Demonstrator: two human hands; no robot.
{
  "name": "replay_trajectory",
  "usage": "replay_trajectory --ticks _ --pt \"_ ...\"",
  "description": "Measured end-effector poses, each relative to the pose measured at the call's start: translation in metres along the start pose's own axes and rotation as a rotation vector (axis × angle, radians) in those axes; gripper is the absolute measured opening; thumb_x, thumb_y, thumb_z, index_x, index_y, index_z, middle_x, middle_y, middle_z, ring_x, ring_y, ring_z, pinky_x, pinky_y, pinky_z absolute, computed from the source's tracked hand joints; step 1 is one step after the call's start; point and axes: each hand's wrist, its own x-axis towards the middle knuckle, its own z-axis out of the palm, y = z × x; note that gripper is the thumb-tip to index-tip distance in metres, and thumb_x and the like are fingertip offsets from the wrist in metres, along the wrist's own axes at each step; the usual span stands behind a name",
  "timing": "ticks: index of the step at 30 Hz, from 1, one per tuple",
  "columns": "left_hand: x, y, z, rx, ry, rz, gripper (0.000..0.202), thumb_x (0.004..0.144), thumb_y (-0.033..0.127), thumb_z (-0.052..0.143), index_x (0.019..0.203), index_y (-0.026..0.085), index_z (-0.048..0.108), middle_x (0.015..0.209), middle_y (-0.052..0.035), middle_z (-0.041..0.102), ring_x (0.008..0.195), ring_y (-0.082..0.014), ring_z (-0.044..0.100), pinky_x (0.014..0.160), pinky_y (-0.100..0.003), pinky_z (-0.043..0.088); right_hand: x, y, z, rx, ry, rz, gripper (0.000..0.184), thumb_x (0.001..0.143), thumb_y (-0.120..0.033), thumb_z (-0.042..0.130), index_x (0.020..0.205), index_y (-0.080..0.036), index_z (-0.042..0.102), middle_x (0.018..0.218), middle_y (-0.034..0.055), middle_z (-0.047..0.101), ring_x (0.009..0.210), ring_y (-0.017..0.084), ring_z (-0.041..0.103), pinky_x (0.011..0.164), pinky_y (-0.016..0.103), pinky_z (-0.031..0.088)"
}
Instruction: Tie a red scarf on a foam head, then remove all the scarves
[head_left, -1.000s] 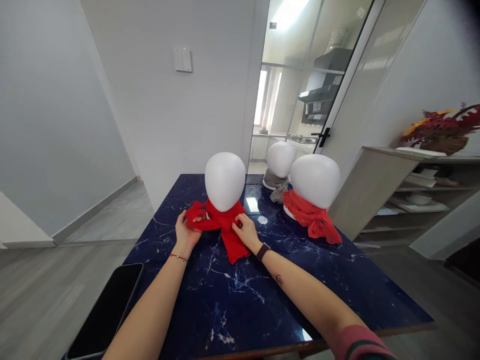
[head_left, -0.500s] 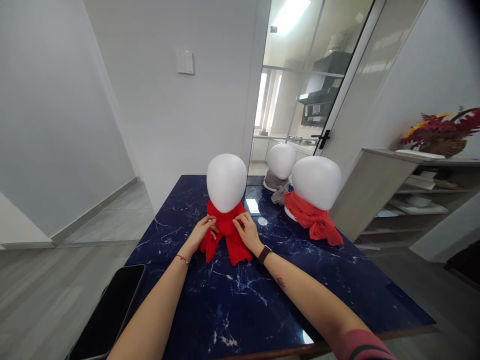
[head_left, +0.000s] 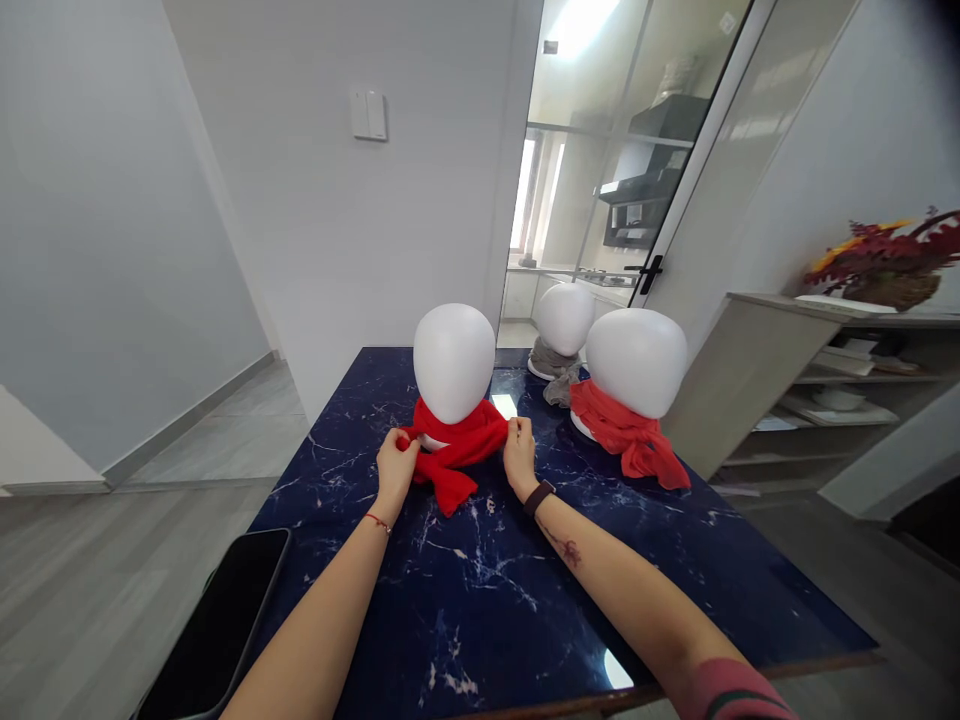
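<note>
— Left hand (head_left: 395, 462), state?
— Closed in a pinch on the red scarf (head_left: 457, 450), at the left side of the white head's (head_left: 454, 362) neck. Right hand (head_left: 520, 455): the same, pinched on the scarf at the right side. Half a second ago both sat close together at the front of the wrap. Now they are well apart, with the cloth drawn sideways between them.
— Effect on the work?
— Judged: the wrap sits snugger round the neck. Two tails hung in front before; one shows now, below the left hand.
— Scarf, location?
— Round that head's neck, mid-table, toward the far edge.
— Surface, large to small.
— Table (head_left: 480, 600): dark blue, marbled, glossy. Second head (head_left: 636, 360) with a second red scarf (head_left: 630, 440), toward the right edge. Third head (head_left: 564, 318) with a grey scarf (head_left: 551, 365), at the far edge. Phone (head_left: 217, 625), screen dark, by the near left corner; cannot tell whether the table carries it.
— Room.
— White wall (head_left: 300, 220). Glass door (head_left: 637, 150), kitchen behind it. Shelf (head_left: 825, 370) beside the right edge. Basket of red leaves (head_left: 885, 265) on top. Light switch (head_left: 367, 114).
</note>
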Motion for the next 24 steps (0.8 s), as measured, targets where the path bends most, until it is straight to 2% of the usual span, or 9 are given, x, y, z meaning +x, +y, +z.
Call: replay_trajectory --ticks 1,4,7,9,11,14,17,21,24 --pt "0.004 -0.005 -0.002 -0.036 0.042 -0.017 0.007 0.068 0.019 0.055 0.069 0.021 0.049 0.063 0.0052 0.053 0.062 -0.0123 0.056 0.06 -0.022 0.041 0.007 0.007 -0.001 0.0 0.037 0.036 0.031 0.092 -0.046 0.027 0.082 -0.021 0.044 0.075 0.0027 0.055 0.07 0.018 0.052 0.065 0.028 0.04" --pt "0.014 -0.015 -0.005 -0.131 0.113 -0.057 0.015 0.069 0.014 0.046 0.082 0.02 0.052 0.077 0.0 0.061 0.073 -0.0134 0.063 0.069 -0.025 0.049 0.027 0.027 -0.006 0.006 0.124 0.112 0.034 0.091 -0.048 0.025 0.084 -0.021 0.044 0.076 0.0029 0.054 0.071 0.018 0.054 0.062 0.027 0.042" --pt "0.019 -0.02 -0.008 -0.151 0.15 -0.066 0.02 0.071 0.016 0.048 0.09 0.019 0.056 0.086 -0.0051 0.064 0.082 -0.0159 0.065 0.08 -0.032 0.051 0.04 0.038 -0.011 0.009 0.173 0.144 0.033 0.09 -0.047 0.026 0.093 -0.02 0.045 0.082 0.0036 0.055 0.076 0.018 0.056 0.066 0.028 0.044" --pt "0.019 -0.019 -0.01 -0.121 0.166 -0.045 0.025 0.071 0.017 0.054 0.095 0.018 0.059 0.099 -0.0083 0.063 0.097 -0.0193 0.062 0.092 -0.038 0.047 0.043 0.039 -0.014 0.003 0.202 0.158 0.032 0.088 -0.047 0.035 0.1 -0.019 0.045 0.09 0.0065 0.055 0.085 0.02 0.056 0.072 0.03 0.046" --pt "0.018 -0.017 -0.011 -0.076 0.176 -0.009 0.035 0.067 0.016 0.061 0.102 0.018 0.06 0.114 -0.0101 0.057 0.115 -0.0228 0.052 0.105 -0.04 0.036 0.041 0.037 -0.016 -0.007 0.225 0.162 0.036 0.082 -0.044 0.048 0.105 -0.017 0.044 0.103 0.0114 0.054 0.098 0.023 0.054 0.082 0.035 0.045" --pt "0.013 -0.015 -0.009 0.108 0.126 0.102 0.052 0.066 0.016 0.064 0.118 0.018 0.055 0.129 -0.0114 0.044 0.13 -0.0256 0.037 0.113 -0.039 0.024 0.034 0.03 -0.018 -0.069 0.22 0.069 0.042 0.074 -0.031 0.056 0.111 -0.016 0.044 0.117 0.0158 0.049 0.113 0.026 0.046 0.096 0.04 0.038" --pt "0.008 -0.016 -0.005 0.319 0.003 0.227 0.051 0.072 0.02 0.061 0.122 0.016 0.052 0.133 -0.0133 0.038 0.131 -0.0274 0.036 0.113 -0.04 0.026 0.03 0.026 -0.017 -0.12 0.177 -0.04 0.04 0.073 -0.019 0.048 0.113 -0.016 0.046 0.118 0.015 0.049 0.116 0.025 0.045 0.101 0.041 0.035" --pt "0.004 -0.021 0.001 0.452 -0.11 0.271 0.035 0.075 0.029 0.06 0.106 0.014 0.061 0.132 -0.0155 0.038 0.129 -0.0311 0.039 0.111 -0.043 0.03 0.03 0.027 -0.015 -0.11 0.128 -0.029 0.031 0.079 -0.02 0.041 0.108 -0.016 0.05 0.109 0.0127 0.056 0.105 0.023 0.052 0.095 0.04 0.04" --pt "0.001 -0.023 0.002 0.531 -0.132 0.267 0.044 0.077 0.038 0.059 0.113 0.012 0.059 0.135 -0.0189 0.035 0.13 -0.0343 0.038 0.108 -0.046 0.033 0.027 0.025 -0.014 -0.12 0.08 -0.042 0.027 0.084 -0.026 0.038 0.104 -0.015 0.054 0.103 0.0125 0.058 0.099 0.023 0.055 0.091 0.039 0.042"
